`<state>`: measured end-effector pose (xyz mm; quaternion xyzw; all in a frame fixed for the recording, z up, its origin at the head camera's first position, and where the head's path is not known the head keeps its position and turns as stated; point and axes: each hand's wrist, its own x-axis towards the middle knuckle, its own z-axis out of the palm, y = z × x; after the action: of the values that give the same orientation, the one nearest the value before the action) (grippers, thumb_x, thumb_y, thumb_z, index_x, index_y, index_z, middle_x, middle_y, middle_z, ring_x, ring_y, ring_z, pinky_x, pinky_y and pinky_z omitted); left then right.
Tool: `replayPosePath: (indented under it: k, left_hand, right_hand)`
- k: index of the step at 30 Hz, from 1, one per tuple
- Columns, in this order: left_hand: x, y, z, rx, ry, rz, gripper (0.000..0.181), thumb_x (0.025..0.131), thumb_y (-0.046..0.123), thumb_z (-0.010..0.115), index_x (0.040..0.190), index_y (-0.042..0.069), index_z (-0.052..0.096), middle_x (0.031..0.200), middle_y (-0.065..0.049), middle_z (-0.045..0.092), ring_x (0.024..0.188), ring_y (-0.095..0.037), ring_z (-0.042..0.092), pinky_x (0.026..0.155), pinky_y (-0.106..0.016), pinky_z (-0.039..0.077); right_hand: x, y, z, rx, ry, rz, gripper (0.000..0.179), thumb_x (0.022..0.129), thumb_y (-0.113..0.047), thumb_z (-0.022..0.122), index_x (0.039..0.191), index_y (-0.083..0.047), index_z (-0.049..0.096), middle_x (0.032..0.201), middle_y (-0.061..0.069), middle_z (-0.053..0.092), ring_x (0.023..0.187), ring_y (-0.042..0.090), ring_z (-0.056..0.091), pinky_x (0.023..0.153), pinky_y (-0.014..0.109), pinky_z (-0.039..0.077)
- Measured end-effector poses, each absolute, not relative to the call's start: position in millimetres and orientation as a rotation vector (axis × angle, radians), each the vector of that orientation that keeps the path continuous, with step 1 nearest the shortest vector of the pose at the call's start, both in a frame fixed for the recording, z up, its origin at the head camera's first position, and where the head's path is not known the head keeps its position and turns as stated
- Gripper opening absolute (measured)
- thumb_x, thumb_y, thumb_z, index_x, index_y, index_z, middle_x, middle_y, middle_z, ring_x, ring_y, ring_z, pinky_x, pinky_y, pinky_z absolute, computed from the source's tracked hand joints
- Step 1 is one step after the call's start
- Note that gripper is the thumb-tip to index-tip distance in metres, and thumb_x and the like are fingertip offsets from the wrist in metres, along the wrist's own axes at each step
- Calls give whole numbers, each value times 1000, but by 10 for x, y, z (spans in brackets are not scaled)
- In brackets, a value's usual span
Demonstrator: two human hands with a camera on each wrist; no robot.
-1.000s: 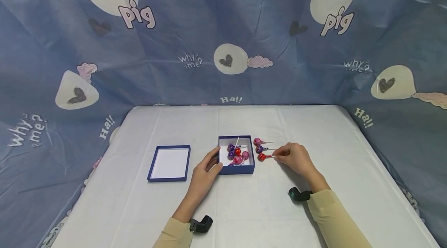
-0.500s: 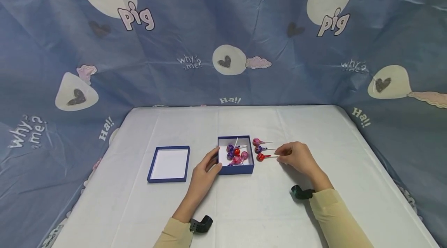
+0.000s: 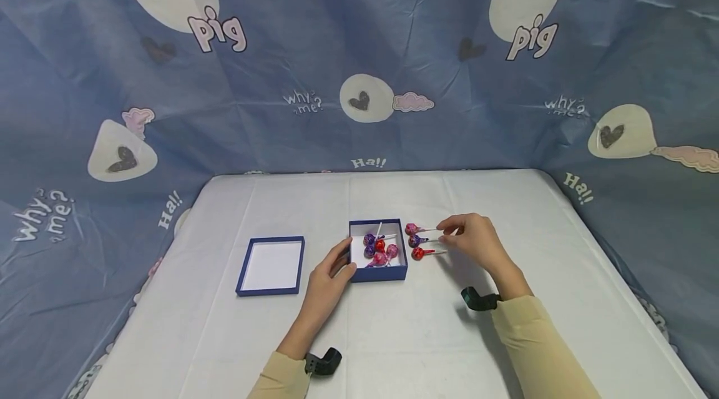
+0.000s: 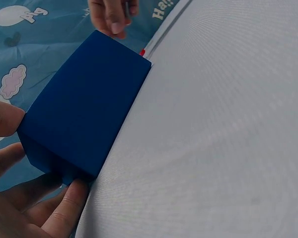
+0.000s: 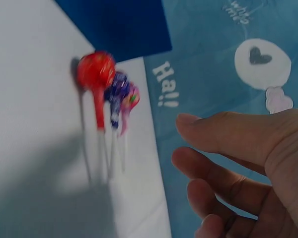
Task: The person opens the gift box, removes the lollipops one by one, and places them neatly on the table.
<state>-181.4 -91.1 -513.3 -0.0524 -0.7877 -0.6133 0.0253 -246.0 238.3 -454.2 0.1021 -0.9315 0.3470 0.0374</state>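
Observation:
A dark blue open box (image 3: 379,273) stands on the white table, holding several wrapped lollipops (image 3: 380,248) in purple, red and pink. At its left side, my left hand (image 3: 328,283) grips the wall and front corner; the left wrist view has thumb and fingers around the blue box (image 4: 89,104). To the right of the box lie a pink lollipop (image 3: 412,229), a purple lollipop (image 3: 414,240) and a red lollipop (image 3: 418,253), sticks pointing right. My right hand (image 3: 476,244) hovers at the stick ends, and the right wrist view has its thumb and fingers apart with nothing between them.
Left of the box lies a shallow blue-edged lid (image 3: 273,266), its white inside facing up. Behind the table (image 3: 404,336) hangs a printed blue cloth (image 3: 269,74).
The right hand has let go of the red lollipop's stick and moved up and away toward the back, over the other sticks. The left hand stays on the box.

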Motion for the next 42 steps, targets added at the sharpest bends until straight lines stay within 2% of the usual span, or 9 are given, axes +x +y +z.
replayPosePath:
  k: [10, 15, 21, 28, 35, 39, 42]
  left_hand:
    - [-1814, -936, -5140, -163, -2447, -1887, 53, 99, 23, 65, 150, 26, 51, 152, 6, 45, 134, -21, 51, 109, -26, 43]
    - [-1813, -944, -5144, -176, -2442, -1885, 53, 99, 23, 65, 150, 24, 51, 153, 1, 45, 134, -25, 51, 110, -30, 44]
    - [-1824, -968, -5131, -176, -2419, -1883, 53, 98, 21, 65, 149, 24, 51, 152, 1, 47, 133, -23, 52, 109, -27, 44]
    - [-1837, -944, -5131, -166, -2416, -1888, 53, 98, 16, 66, 148, 24, 52, 150, -1, 50, 133, -24, 52, 109, -29, 45]
    - [-1818, -902, -5115, -126, -2422, -1924, 53, 98, 10, 64, 148, 18, 51, 152, -9, 47, 135, -30, 50, 112, -34, 43]
    - [-1816, -900, -5109, -151, -2418, -1931, 52, 99, 12, 64, 149, 20, 51, 151, -5, 48, 135, -27, 50, 111, -30, 43]
    - [-1815, -906, -5114, -173, -2420, -1920, 52, 99, 15, 65, 149, 22, 51, 151, -1, 48, 134, -24, 51, 109, -27, 44]
  right_hand:
    - [-2510, 2097, -4455, 355, -2812, 1116, 18, 84, -14, 81, 101, -14, 81, 85, -6, 73, 75, 16, 62, 62, 33, 51]
    - [-2524, 1942, -4409, 335, -2802, 1165, 16, 84, -17, 82, 100, -16, 81, 85, -7, 72, 71, 17, 60, 59, 34, 49]
    - [-2576, 1723, -4365, 365, -2766, 1215, 14, 85, -20, 82, 99, -19, 81, 85, -10, 72, 70, 19, 58, 56, 35, 46]
    - [-2618, 1540, -4395, 433, -2779, 1219, 14, 86, -16, 80, 100, -17, 81, 86, -9, 72, 73, 15, 60, 58, 32, 52]
    - [-2669, 1412, -4445, 485, -2841, 1128, 15, 87, -17, 80, 102, -17, 81, 84, -10, 71, 64, 14, 57, 53, 32, 50]
    - [-2696, 1361, -4471, 517, -2867, 1067, 16, 86, -17, 79, 102, -18, 81, 82, -11, 70, 67, 12, 57, 59, 32, 49]
    - [-2706, 1330, -4484, 537, -2884, 1040, 18, 86, -15, 79, 103, -19, 81, 83, -12, 71, 74, 12, 62, 68, 34, 52]
